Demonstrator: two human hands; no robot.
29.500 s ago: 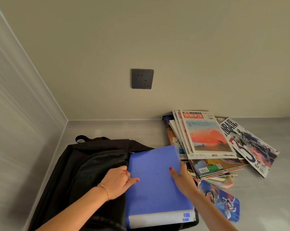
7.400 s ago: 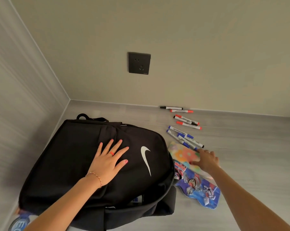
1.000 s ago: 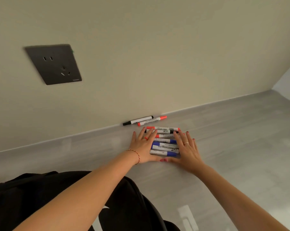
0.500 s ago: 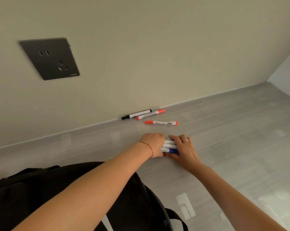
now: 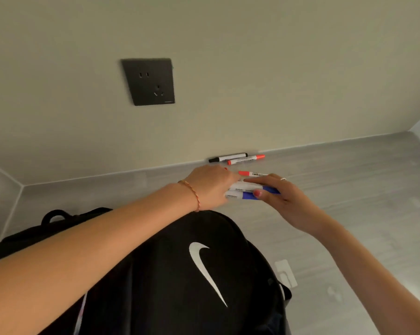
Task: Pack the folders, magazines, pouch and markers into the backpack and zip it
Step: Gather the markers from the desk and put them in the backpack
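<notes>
Both hands meet over a small bundle of markers (image 5: 246,192) just past the top of the backpack (image 5: 180,274). At the near edge, the left forearm crosses the black backpack, which lies flat on the grey floor (image 5: 349,201) with its white swoosh up; its lower part is cut off by the frame, so whether it is zipped cannot be told. A carry loop shows at its far left corner. On the floor to its right lies a small pale flat piece, too faint to identify.

Further out, the left hand (image 5: 210,186), a thin bracelet at the wrist, is curled closed around one end of the bundle, its fingers hidden behind its own back. The right hand (image 5: 280,200), ring on one finger, pinches the other end, thumb beneath and fingers above. Blue caps and white barrels show between them; how many markers are in the bundle is hard to say.

Half a second ago the bundle lay pressed to the floor; now it looks raised slightly, and the view has tipped down to show more backpack.

Beyond the hands, a red-capped marker (image 5: 251,174) lies loose, partly hidden by fingers. Against the wall's foot rest a black marker (image 5: 228,157) and another red marker (image 5: 246,159), side by side. Higher up is a dark wall socket (image 5: 148,81).
</notes>
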